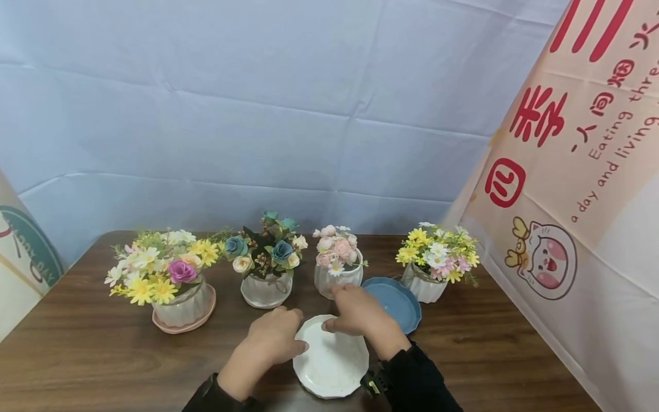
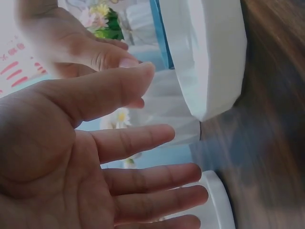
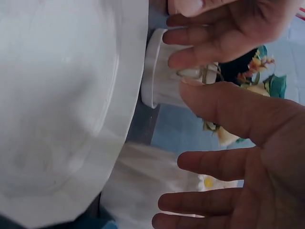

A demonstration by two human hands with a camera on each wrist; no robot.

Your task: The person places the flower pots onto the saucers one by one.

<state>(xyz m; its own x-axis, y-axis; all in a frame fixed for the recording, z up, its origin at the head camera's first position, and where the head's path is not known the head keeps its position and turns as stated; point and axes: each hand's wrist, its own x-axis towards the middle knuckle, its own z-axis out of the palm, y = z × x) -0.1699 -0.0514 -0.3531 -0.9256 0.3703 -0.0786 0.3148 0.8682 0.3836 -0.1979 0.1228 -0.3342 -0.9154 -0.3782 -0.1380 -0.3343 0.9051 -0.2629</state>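
A white saucer with a faceted rim (image 1: 332, 363) lies on the table in front of the person. Over its upper left edge is the left hand (image 1: 275, 336), whose fingers extend loosely and hold nothing in the left wrist view. The right hand (image 1: 356, 310) hovers over the saucer's upper right edge, also with nothing in it; its fingers spread apart in the right wrist view. In the head view its fingertips overlap the base of a white pot (image 1: 337, 281) of pale pink flowers (image 1: 340, 252). Just right of that pot lies a blue saucer (image 1: 393, 300), partly hidden by the right hand.
Farther left, a white pot of blue and cream flowers (image 1: 268, 289) stands on a white saucer. A mixed bouquet pot (image 1: 180, 309) sits on a pink saucer (image 1: 208, 317) at far left. On the right is a pot with yellow flowers (image 1: 424, 283). Cloth (image 1: 231, 114) hangs behind the table.
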